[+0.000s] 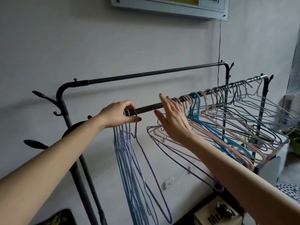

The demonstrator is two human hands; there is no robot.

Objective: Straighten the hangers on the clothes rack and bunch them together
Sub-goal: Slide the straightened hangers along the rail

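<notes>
Blue wire hangers (129, 168) hang bunched under the front rail (149, 108), hooks pinched by the left hand (118, 115). Right hand (172, 120), fingers spread, holds nothing beside pink hangers (203, 135); sliding these could tangle them.

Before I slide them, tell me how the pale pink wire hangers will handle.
The pale pink wire hangers look thin, so probably light and springy. They overlap at angles, so they may snag each other. Their hooks should slide easily along the smooth rail.
</notes>
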